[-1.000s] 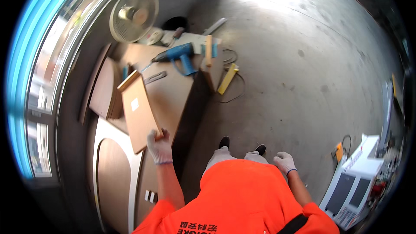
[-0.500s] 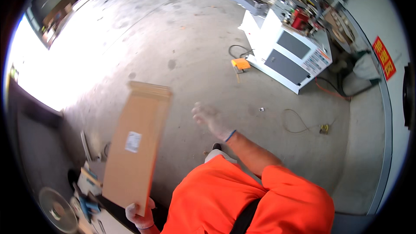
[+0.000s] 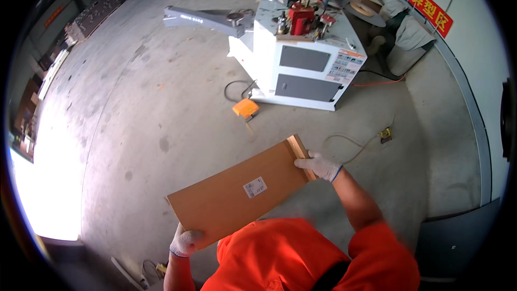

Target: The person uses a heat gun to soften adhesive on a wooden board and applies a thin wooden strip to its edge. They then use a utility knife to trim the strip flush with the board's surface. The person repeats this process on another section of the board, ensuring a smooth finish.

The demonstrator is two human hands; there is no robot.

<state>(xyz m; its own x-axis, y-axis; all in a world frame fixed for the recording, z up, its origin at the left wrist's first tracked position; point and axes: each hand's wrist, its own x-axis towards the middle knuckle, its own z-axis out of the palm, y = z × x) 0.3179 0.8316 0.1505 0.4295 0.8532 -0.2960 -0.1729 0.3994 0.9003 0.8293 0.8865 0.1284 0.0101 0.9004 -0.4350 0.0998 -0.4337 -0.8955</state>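
Observation:
Both my hands, in whitish work gloves, hold a long flat brown panel (image 3: 226, 199) in front of my body. It looks like wood or cardboard, with a white printed label (image 3: 254, 187) on its upper face and a raised strip (image 3: 301, 153) along its right end. My left hand (image 3: 186, 240) grips the near left corner, thumb on top and fingers hidden underneath. At the other end my right hand (image 3: 320, 166) closes over the strip, thumb on the face. The panel lies tilted, its right end farther from me.
Ahead stands a white and grey machine (image 3: 307, 70) with tools and a red fixture (image 3: 301, 19) on top; its grey arm (image 3: 199, 20) reaches left. An orange foot pedal (image 3: 246, 109) and a yellow cabled device (image 3: 385, 134) sit on the concrete floor (image 3: 161, 97). A wall runs along the right.
My right hand has gone from free to gripping the panel's strip end. The panel has swung from upright to slanting across my front. My view has turned right, away from the bench at left.

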